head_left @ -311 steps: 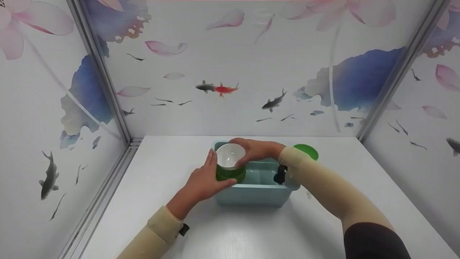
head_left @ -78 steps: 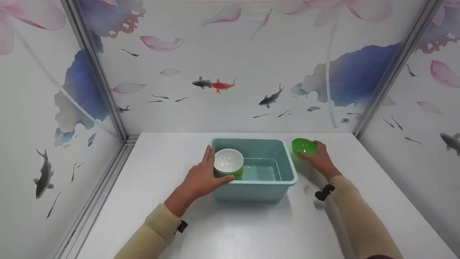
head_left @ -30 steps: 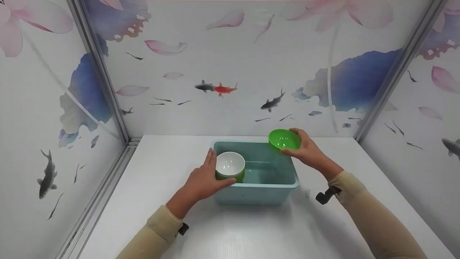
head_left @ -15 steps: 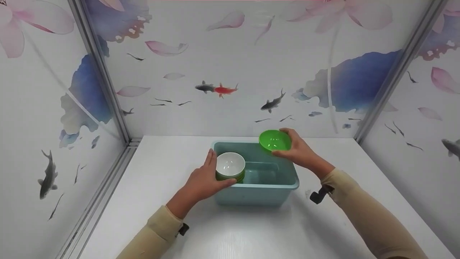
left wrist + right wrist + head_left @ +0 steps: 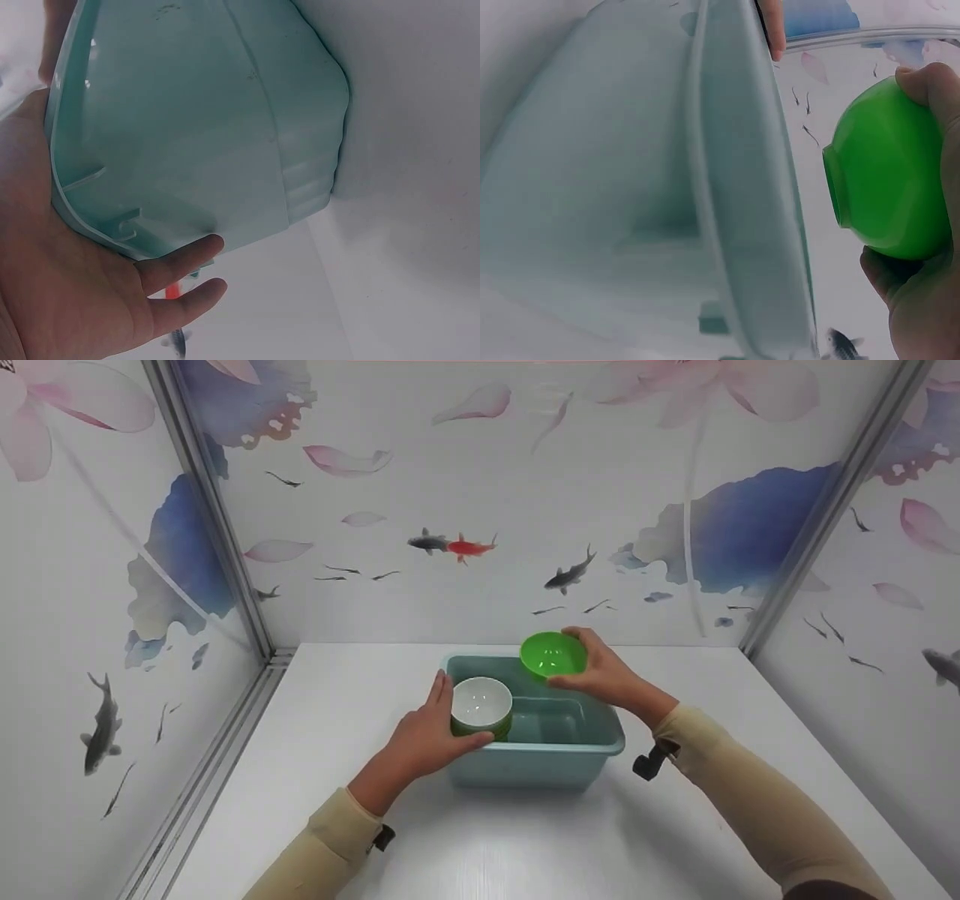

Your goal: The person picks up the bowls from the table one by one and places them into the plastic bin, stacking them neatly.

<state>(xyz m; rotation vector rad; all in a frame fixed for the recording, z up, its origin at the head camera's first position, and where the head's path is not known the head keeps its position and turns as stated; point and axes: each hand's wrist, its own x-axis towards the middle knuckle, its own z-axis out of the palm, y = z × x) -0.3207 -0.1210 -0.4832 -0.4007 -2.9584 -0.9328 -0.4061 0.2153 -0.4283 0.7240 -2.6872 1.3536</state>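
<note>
My right hand [image 5: 604,667] holds a bright green bowl [image 5: 551,655] by its side, above the back of a pale teal plastic tub [image 5: 525,769]. In the right wrist view, the green bowl [image 5: 889,176] has its foot facing the tub, with thumb and fingers on opposite sides. Inside the tub's left end stands a stack of bowls, a white bowl [image 5: 481,702] on top and green beneath. My left hand [image 5: 420,742] lies around the tub's front left corner, thumb across the front rim beside the stack. Two straight fingers [image 5: 184,266] extend outside the tub wall in the left wrist view.
The tub stands on a white table [image 5: 360,690]. White panels with painted fish and flowers enclose the back [image 5: 480,607] and both sides, joined by metal corner posts. Both wrists carry small black camera mounts.
Earlier the right hand was at the white bowl on the stack, then took the green bowl from the table right of the tub. It has since lifted it and moved left over the tub.
</note>
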